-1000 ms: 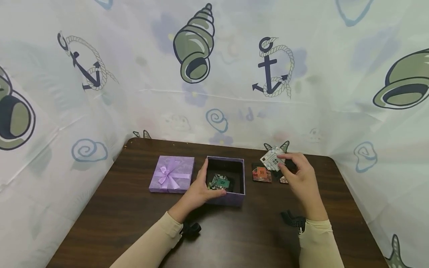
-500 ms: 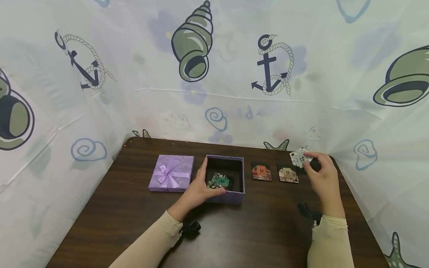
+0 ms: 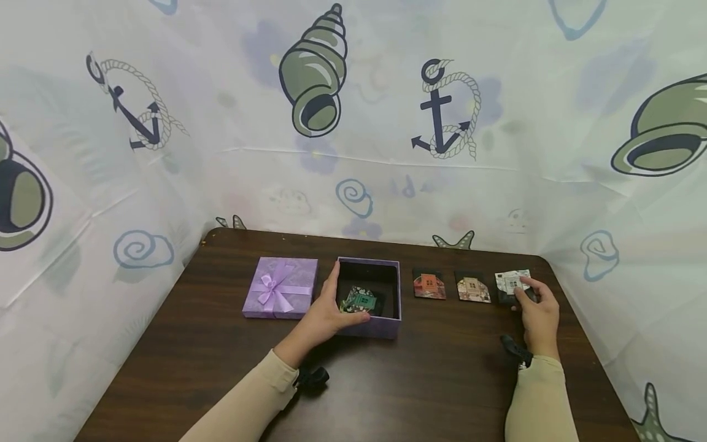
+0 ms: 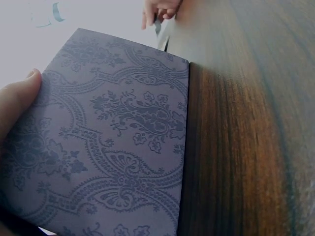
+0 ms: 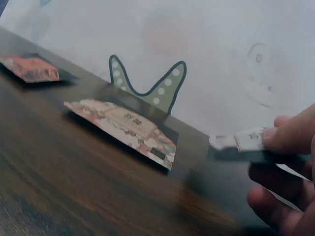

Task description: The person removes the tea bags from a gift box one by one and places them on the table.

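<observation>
My left hand (image 3: 322, 310) grips the near left corner of an open purple gift box (image 3: 371, 329), fingers along its left side and thumb at the front. The box's patterned wall fills much of the left wrist view, with the thumb at its edge. Inside lies a small flat packet with a green label (image 3: 363, 301). At the far right, my right hand (image 3: 540, 313) pinches a flat packet with a white label (image 3: 507, 281) between thumb and fingers, low over the table. In the right wrist view this packet (image 5: 241, 141) looks slightly raised; some of it is hidden.
Left of the box lies its purple lid (image 3: 282, 285) with a ribbon bow. An orange-labelled packet (image 3: 429, 286) and a beige-labelled packet (image 3: 472, 288) lie in a row between box and right hand. Printed cloth (image 3: 386, 184) hangs behind the brown table (image 3: 420, 380).
My right hand has carried the white-labelled packet rightward past the beige one, then lowered it toward the table. The left hand stays on the box.
</observation>
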Demonstrator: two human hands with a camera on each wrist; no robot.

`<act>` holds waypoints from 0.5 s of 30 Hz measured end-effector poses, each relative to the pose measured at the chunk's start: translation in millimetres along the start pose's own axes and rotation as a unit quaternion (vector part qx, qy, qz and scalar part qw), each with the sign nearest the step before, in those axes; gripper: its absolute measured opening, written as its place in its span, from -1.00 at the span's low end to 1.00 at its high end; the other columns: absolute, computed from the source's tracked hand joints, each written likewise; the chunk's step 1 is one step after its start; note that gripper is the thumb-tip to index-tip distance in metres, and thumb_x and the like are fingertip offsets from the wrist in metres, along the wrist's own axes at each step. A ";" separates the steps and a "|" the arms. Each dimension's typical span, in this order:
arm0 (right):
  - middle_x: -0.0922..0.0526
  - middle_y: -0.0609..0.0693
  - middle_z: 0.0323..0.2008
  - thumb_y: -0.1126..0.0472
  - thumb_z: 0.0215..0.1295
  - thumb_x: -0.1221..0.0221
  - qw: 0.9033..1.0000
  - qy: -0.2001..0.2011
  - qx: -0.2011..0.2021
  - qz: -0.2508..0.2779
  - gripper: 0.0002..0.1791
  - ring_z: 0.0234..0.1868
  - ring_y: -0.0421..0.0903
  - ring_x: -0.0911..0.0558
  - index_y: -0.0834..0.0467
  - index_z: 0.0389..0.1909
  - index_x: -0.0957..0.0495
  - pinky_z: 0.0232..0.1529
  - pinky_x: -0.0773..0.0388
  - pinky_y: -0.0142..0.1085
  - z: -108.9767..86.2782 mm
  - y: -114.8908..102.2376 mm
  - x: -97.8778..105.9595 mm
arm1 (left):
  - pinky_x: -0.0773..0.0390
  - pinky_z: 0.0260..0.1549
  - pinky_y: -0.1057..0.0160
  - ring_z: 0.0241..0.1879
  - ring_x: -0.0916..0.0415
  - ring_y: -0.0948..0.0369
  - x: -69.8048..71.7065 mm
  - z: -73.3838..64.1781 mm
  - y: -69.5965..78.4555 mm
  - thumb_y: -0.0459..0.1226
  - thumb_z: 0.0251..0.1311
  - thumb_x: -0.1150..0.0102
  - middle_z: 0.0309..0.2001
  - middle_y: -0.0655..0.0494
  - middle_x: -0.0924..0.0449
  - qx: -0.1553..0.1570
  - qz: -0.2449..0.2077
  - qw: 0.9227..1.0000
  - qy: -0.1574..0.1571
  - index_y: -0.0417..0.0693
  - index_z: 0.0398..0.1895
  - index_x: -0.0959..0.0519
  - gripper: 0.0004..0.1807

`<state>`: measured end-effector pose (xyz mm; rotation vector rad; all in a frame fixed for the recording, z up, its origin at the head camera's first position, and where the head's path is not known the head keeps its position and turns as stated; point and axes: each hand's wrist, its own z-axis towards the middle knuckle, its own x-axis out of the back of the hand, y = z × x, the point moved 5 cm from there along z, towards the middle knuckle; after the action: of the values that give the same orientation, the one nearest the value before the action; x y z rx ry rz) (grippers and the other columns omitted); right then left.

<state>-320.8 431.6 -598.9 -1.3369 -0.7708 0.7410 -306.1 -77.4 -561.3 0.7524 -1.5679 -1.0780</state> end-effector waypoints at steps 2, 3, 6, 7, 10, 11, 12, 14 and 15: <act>-0.64 0.05 0.19 0.25 0.54 -0.34 0.997 0.011 0.027 -0.075 -0.57 0.00 -0.17 -0.63 0.20 0.36 -0.65 -0.12 -0.63 -0.48 3.2 0.2 2.6 | -0.09 0.60 -0.46 0.78 0.20 -0.19 0.1 0.7 -0.6 0.20 -0.02 -0.72 0.83 -0.02 0.33 -0.001 0.001 1.000 0.001 0.58 0.79 0.40 0.58; -0.65 0.11 0.22 0.22 0.54 -0.33 0.992 0.016 0.043 -0.117 -0.58 0.08 -0.09 -0.63 0.19 0.35 -0.66 0.03 -0.62 -0.41 4.7 0.0 3.9 | -0.09 0.60 -0.46 0.78 0.20 -0.19 0.2 1.3 -0.9 0.19 -0.01 -0.72 0.83 -0.02 0.33 -0.002 0.001 1.000 0.002 0.57 0.79 0.40 0.58; -0.62 0.31 0.29 0.19 0.55 -0.30 0.970 0.028 0.074 -0.230 -0.59 0.33 0.18 -0.57 0.20 0.32 -0.68 0.39 -0.46 -0.08 8.0 0.5 7.0 | -0.05 0.61 -0.46 0.78 0.22 -0.18 -0.1 1.5 -1.4 0.17 0.00 -0.72 0.83 0.00 0.34 -0.004 -0.003 1.000 0.001 0.56 0.79 0.40 0.58; -0.61 0.37 0.29 0.19 0.55 -0.29 0.964 0.027 0.077 -0.255 -0.60 0.38 0.30 -0.52 0.21 0.32 -0.67 0.46 -0.38 0.09 9.0 1.7 7.6 | -0.04 0.62 -0.45 0.79 0.23 -0.17 -0.2 1.2 -1.2 0.17 -0.01 -0.73 0.83 0.01 0.34 -0.004 -0.004 1.000 0.000 0.55 0.79 0.40 0.58; -0.52 0.49 0.30 0.20 0.56 -0.23 0.952 0.016 0.065 -0.299 -0.58 0.42 0.51 -0.38 0.24 0.34 -0.64 0.47 -0.12 0.44 9.6 4.9 7.6 | -0.01 0.63 -0.44 0.79 0.26 -0.16 -0.9 0.9 -1.4 0.19 -0.02 -0.73 0.83 0.02 0.35 -0.005 -0.005 1.000 -0.002 0.51 0.80 0.40 0.60; -0.49 0.51 0.32 0.18 0.57 -0.22 0.949 0.012 0.061 -0.310 -0.57 0.43 0.54 -0.34 0.24 0.35 -0.63 0.46 -0.07 0.47 10.0 5.7 7.1 | -0.01 0.63 -0.45 0.79 0.26 -0.16 -1.0 0.9 -1.3 0.19 -0.02 -0.72 0.83 0.02 0.35 -0.006 -0.004 1.000 -0.003 0.50 0.81 0.40 0.60; -0.46 0.53 0.34 0.17 0.57 -0.21 0.945 0.007 0.058 -0.321 -0.57 0.44 0.57 -0.29 0.24 0.35 -0.62 0.44 -0.02 0.50 10.9 6.4 6.5 | -0.01 0.63 -0.45 0.79 0.26 -0.16 -1.0 0.9 -1.2 0.20 -0.02 -0.72 0.83 0.02 0.34 -0.006 -0.003 1.000 -0.002 0.50 0.81 0.40 0.59; -0.40 0.56 0.37 0.16 0.57 -0.20 0.943 0.001 0.056 -0.329 -0.55 0.45 0.59 -0.23 0.25 0.36 -0.61 0.41 0.02 0.52 11.7 6.9 5.5 | -0.03 0.62 -0.45 0.79 0.24 -0.16 -1.0 1.0 -0.9 0.21 -0.02 -0.72 0.83 0.03 0.34 -0.006 0.001 1.000 -0.001 0.52 0.80 0.39 0.59; -0.37 0.58 0.38 0.16 0.56 -0.20 0.942 0.000 0.057 -0.330 -0.55 0.45 0.61 -0.21 0.26 0.35 -0.61 0.40 0.03 0.53 11.9 6.7 5.0 | -0.03 0.62 -0.45 0.79 0.23 -0.16 -0.8 0.7 -0.3 0.22 -0.03 -0.72 0.83 0.04 0.33 -0.006 0.001 1.000 0.000 0.55 0.80 0.40 0.59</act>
<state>-328.0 442.9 -604.4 -0.8843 -1.0817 0.2410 -306.5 -76.6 -561.9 0.7417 -1.5608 -1.0850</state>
